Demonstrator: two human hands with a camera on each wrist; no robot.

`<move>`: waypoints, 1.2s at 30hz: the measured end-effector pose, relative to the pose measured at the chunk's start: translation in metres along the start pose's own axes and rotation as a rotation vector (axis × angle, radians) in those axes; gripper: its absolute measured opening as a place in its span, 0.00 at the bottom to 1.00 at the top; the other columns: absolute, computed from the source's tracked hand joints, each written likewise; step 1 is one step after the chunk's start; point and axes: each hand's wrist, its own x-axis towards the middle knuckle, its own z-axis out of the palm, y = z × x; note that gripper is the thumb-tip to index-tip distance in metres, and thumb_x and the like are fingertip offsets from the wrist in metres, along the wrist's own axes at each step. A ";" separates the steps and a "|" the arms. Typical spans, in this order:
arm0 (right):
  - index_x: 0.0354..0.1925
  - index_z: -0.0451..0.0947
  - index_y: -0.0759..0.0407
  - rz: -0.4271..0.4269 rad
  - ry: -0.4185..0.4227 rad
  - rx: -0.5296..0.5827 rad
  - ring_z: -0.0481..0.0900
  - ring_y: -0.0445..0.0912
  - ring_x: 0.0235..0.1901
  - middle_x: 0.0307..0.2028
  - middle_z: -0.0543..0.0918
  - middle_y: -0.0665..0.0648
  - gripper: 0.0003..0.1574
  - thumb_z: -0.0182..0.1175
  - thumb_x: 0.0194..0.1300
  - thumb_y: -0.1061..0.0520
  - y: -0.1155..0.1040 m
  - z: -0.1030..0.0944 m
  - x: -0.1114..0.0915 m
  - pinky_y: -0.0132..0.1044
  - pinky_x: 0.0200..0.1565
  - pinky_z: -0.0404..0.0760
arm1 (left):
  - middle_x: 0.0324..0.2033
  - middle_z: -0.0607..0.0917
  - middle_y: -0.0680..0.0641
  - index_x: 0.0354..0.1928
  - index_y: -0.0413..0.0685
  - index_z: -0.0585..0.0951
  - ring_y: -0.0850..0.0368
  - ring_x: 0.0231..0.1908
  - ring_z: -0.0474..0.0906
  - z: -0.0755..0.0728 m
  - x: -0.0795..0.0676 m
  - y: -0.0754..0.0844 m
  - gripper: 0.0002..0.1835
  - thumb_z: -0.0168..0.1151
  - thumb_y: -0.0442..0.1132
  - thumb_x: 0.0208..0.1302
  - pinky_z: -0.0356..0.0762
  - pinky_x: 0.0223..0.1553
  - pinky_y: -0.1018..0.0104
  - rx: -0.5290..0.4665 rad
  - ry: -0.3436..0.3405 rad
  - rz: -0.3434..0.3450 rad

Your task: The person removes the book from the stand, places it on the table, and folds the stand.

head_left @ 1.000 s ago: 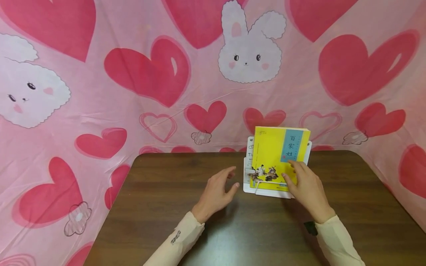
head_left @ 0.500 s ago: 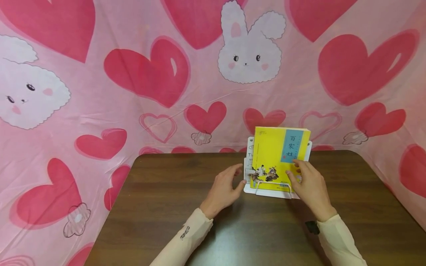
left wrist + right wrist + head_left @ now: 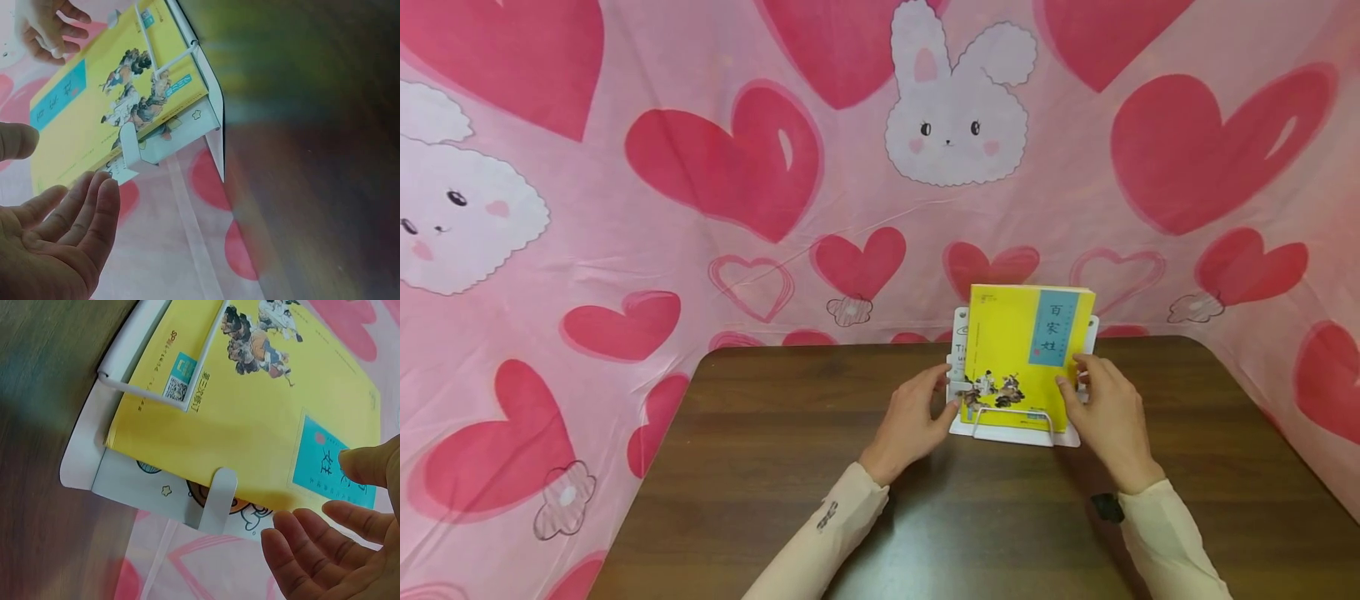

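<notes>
Book: likely light, bendy; hold both side edges.
Stand: near worktop's far edge.
Your left hand, right hand: grip released.

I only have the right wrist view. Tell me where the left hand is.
Observer: The left hand is at the left side of the white stand; whether it touches, I can't tell.
Operator: Describe the left edge of the yellow book.
Observer: A white tab of the stand sits at that edge.
Operator: Report on the left sleeve.
Observer: It's cream, with a dark mark on it.
</notes>
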 end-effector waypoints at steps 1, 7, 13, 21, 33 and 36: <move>0.60 0.76 0.71 0.004 0.002 -0.003 0.83 0.65 0.39 0.46 0.83 0.72 0.29 0.69 0.65 0.59 0.001 0.000 0.000 0.61 0.39 0.85 | 0.53 0.88 0.43 0.69 0.44 0.76 0.54 0.46 0.85 0.000 0.001 0.000 0.29 0.66 0.44 0.69 0.84 0.48 0.65 -0.004 0.004 0.000; 0.60 0.76 0.71 0.023 0.021 -0.015 0.79 0.60 0.34 0.45 0.83 0.72 0.29 0.70 0.65 0.59 0.007 0.001 0.001 0.45 0.34 0.79 | 0.53 0.88 0.45 0.69 0.46 0.76 0.54 0.45 0.84 0.003 0.008 0.001 0.28 0.68 0.44 0.69 0.84 0.48 0.66 -0.006 0.017 -0.022; 0.64 0.73 0.72 0.054 0.014 -0.001 0.78 0.60 0.35 0.49 0.82 0.73 0.32 0.68 0.66 0.60 0.009 0.002 0.001 0.50 0.36 0.82 | 0.54 0.87 0.45 0.69 0.47 0.75 0.55 0.44 0.83 0.006 0.014 0.004 0.29 0.68 0.43 0.68 0.84 0.48 0.66 -0.019 0.011 -0.025; 0.69 0.70 0.72 0.084 -0.010 0.030 0.80 0.67 0.45 0.52 0.81 0.75 0.34 0.65 0.70 0.61 0.012 0.004 0.003 0.68 0.52 0.81 | 0.53 0.87 0.47 0.71 0.47 0.74 0.55 0.41 0.81 0.007 0.023 0.006 0.30 0.67 0.44 0.69 0.84 0.46 0.68 -0.048 0.024 -0.063; 0.67 0.71 0.74 0.098 -0.017 0.043 0.79 0.67 0.46 0.51 0.81 0.75 0.31 0.64 0.71 0.62 0.016 0.007 0.004 0.68 0.55 0.78 | 0.53 0.88 0.45 0.70 0.46 0.75 0.49 0.48 0.86 0.012 0.032 0.007 0.29 0.66 0.45 0.70 0.85 0.51 0.64 -0.113 -0.006 -0.121; 0.66 0.72 0.74 0.106 -0.028 0.056 0.81 0.68 0.46 0.52 0.82 0.75 0.30 0.64 0.71 0.63 0.016 0.009 0.004 0.67 0.55 0.79 | 0.53 0.88 0.45 0.70 0.45 0.76 0.50 0.50 0.86 0.012 0.033 0.007 0.29 0.66 0.45 0.70 0.85 0.53 0.64 -0.121 -0.020 -0.139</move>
